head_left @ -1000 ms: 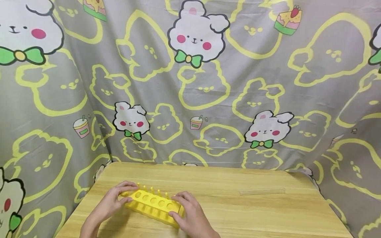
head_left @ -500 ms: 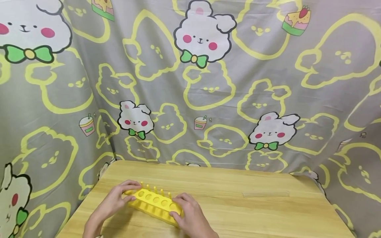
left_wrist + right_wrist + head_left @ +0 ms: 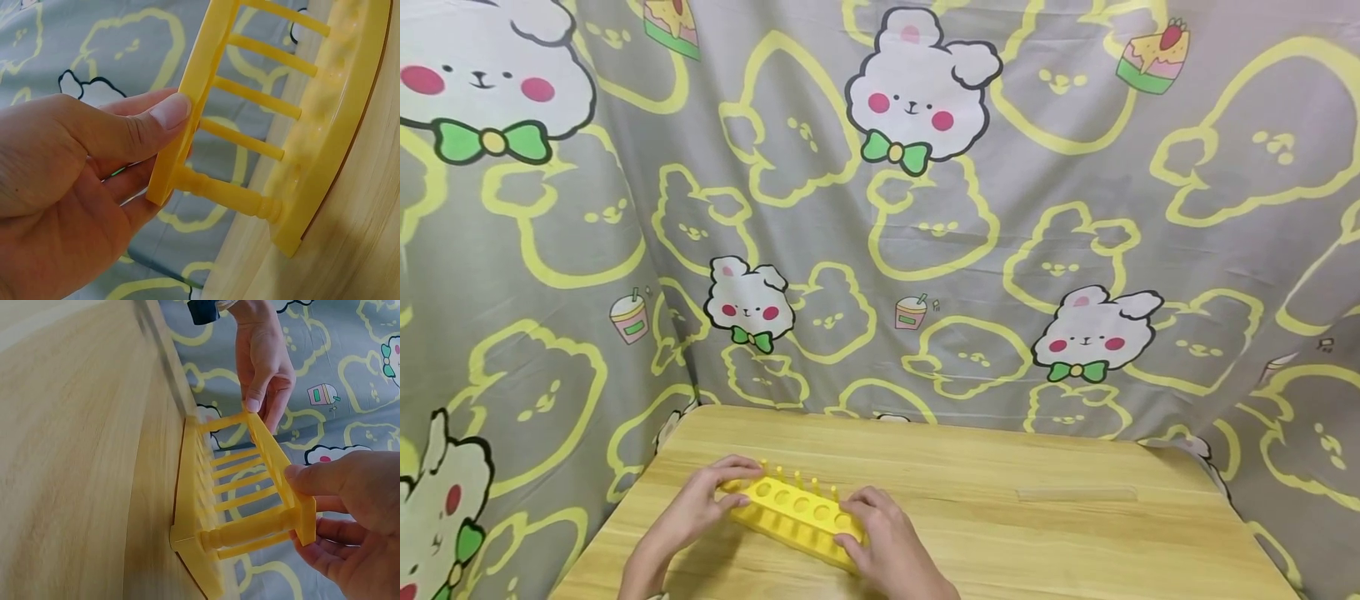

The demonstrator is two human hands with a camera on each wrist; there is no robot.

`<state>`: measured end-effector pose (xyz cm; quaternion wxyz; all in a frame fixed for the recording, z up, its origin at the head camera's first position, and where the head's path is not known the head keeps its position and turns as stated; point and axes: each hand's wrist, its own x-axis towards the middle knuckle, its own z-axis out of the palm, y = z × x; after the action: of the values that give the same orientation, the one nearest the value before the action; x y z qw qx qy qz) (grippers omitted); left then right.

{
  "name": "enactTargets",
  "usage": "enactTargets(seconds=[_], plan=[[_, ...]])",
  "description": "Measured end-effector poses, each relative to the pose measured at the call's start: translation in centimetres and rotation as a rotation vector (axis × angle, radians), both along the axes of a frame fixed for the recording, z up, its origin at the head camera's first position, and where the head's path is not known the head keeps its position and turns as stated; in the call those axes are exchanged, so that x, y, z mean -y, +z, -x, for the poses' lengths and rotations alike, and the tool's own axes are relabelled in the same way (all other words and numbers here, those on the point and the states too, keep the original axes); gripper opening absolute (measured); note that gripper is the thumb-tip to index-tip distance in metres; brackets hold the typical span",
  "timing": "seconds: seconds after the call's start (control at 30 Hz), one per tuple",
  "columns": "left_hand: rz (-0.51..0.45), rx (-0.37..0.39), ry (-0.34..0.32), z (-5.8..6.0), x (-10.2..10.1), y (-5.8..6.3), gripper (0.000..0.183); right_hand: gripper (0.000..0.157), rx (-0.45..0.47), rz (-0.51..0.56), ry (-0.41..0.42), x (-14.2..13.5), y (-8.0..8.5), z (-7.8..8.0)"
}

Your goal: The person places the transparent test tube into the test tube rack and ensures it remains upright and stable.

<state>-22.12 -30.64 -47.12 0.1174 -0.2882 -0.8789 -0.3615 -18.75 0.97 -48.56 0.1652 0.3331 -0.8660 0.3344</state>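
Note:
A yellow plastic test tube rack [image 3: 792, 510] with a row of round holes and upright pegs along its back stands on the left half of the wooden table, set at a slant. My left hand [image 3: 698, 502] grips the left end of its top plate, thumb on the near edge and fingers behind. At the other end, my right hand [image 3: 889, 537] pinches the same plate between thumb and fingers. Turned posts [image 3: 231, 195] join this plate to the base [image 3: 186, 481], which lies along the tabletop in the right wrist view.
A clear, narrow strip-like piece [image 3: 1077, 494] lies on the right side of the wooden table [image 3: 970, 467]. Grey cloth curtains [image 3: 842, 233] printed with rabbits hang behind the table and at both sides.
The whole head view has shifted slightly, with rack, hands and background all sliding a little to the right together. Both hands keep the same hold on the rack.

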Motion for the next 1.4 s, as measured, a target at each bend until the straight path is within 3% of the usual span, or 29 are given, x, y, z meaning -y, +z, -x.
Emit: enactTargets(seconds=[0.27, 0.5, 1.13, 1.4], plan=[[0.006, -0.003, 0.009, 0.1, -1.3, -0.3, 0.036, 0.033, 0.042, -0.016, -0.001, -1.4, 0.1, 0.1], [-0.009, -0.013, 0.004, 0.3, -2.3, 0.0, 0.034, 0.034, 0.004, -0.015, 0.012, -2.8, 0.2, 0.4], [0.048, -0.042, 0.067, 0.1, -5.5, 0.2, 0.036, 0.031, -0.042, -0.054, -0.021, -5.7, 0.4, 1.0], [0.057, -0.028, 0.070, 0.2, -6.7, 0.1, 0.035, 0.032, 0.041, -0.079, -0.029, -6.9, 0.4, 1.2]])
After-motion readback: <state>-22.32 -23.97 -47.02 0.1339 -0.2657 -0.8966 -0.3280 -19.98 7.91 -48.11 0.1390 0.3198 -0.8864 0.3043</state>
